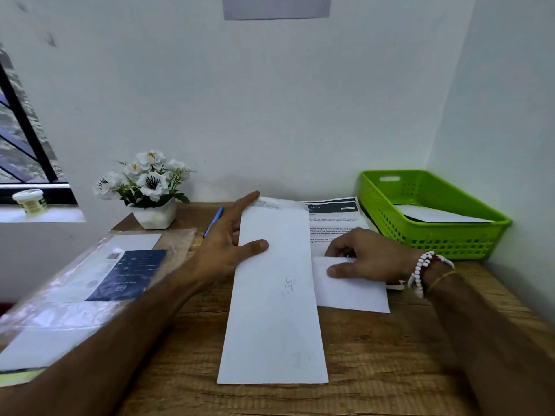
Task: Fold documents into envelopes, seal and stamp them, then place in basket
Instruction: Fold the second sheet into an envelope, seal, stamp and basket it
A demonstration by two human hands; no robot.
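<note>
The left hand [223,250] grips the long white paper envelope [274,295] by its left edge, thumb on top. Just right of it, the right hand [366,256] pinches a small folded white document [351,291] on the wooden counter [390,370], the green plastic basket [450,244] beyond that hand.

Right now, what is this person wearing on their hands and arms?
No gloves, and no sleeves in view: both forearms are bare down to the left hand and right hand. The right wrist carries a white bead bracelet with a few dark red beads, and beside it a thin yellow band. Nothing shows on the left wrist.
</note>
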